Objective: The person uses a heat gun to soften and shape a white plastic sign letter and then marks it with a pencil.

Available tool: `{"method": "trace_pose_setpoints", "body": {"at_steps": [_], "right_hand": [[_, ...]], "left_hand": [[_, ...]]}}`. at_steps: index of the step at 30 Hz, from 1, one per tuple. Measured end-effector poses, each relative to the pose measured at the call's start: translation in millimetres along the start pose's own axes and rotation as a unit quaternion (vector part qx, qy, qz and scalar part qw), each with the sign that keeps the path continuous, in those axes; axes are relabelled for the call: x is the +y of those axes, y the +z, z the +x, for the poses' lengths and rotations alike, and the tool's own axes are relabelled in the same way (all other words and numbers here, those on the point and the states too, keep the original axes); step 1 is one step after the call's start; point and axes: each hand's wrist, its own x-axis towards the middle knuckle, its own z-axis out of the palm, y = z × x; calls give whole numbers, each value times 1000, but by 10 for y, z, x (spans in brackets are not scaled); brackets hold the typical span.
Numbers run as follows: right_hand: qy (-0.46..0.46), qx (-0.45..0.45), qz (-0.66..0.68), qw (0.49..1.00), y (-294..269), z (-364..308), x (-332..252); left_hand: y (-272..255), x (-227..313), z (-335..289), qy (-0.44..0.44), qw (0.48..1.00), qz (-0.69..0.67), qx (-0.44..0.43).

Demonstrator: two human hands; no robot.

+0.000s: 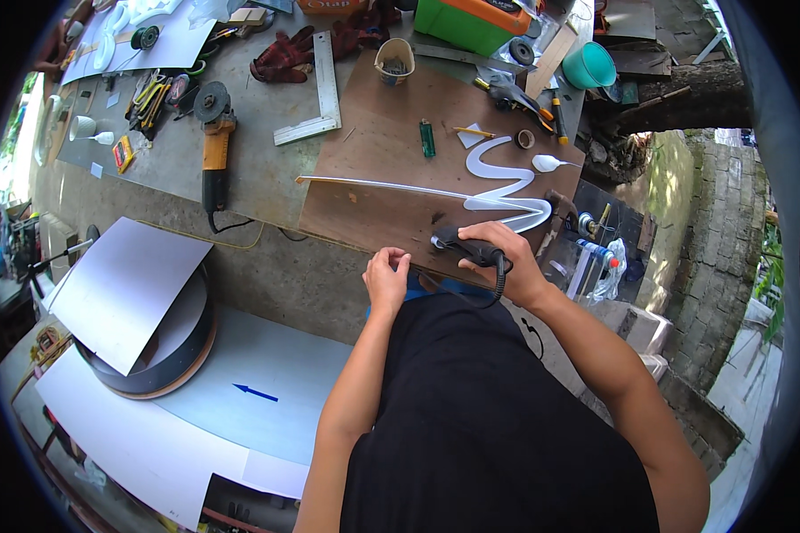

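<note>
My right hand (pixel 507 253) is wrapped round a black corded hand tool (pixel 474 251) with a pale round tip, just above the table's near edge; its exact kind is unclear. The tool's cord curls down in front of my black clothing. To its left, my left hand (pixel 387 280) is closed with thumb and fingers pressed together; anything between them is too small to make out. Beyond the tool, a white zigzag letter-like shape (pixel 498 169) lies on the brown board (pixel 373 142). A long thin strip (pixel 382 186) reaches left from it across the board.
An angle grinder (pixel 215 142), a metal square (pixel 327 89), a green lighter (pixel 428 139) and a cup (pixel 395 62) occupy the table. A white dropper bottle (pixel 549 163) lies right of the zigzag shape. At lower left, a white sheet (pixel 133 289) rests on a round drum-like form (pixel 187 346).
</note>
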Motion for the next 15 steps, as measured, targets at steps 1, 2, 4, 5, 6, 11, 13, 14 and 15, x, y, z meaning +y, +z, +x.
{"method": "trace_pose_setpoints", "body": {"at_steps": [1, 2, 4, 5, 6, 11, 13, 14, 15], "right_hand": [[0, 0, 0, 1000, -5, -1, -3], [2, -1, -1, 1000, -16, -1, -10], [3, -2, 0, 1000, -21, 3, -30], [3, -3, -3, 1000, -22, 8, -36], [3, -3, -6, 1000, -26, 9, -34], [5, -3, -9, 1000, -22, 4, -13], [4, -2, -11, 1000, -13, 4, -6], [3, -1, -10, 1000, -10, 5, -6], [3, 0, -9, 1000, -13, 0, -8]], "left_hand": [[-5, -7, -2, 0, 1000, 3, 1], [4, -7, 1, 0, 1000, 3, 0], [24, -24, 14, 7, 1000, 3, 3], [23, -38, 13, 7, 1000, 3, 3], [23, -32, 15, 5, 1000, 1, 2], [12, -8, 24, 3, 1000, 2, -2], [11, -19, 24, 4, 1000, 12, -6], [7, -27, 29, 4, 1000, 12, -6], [3, -33, 29, -19, 1000, -3, -21]]}}
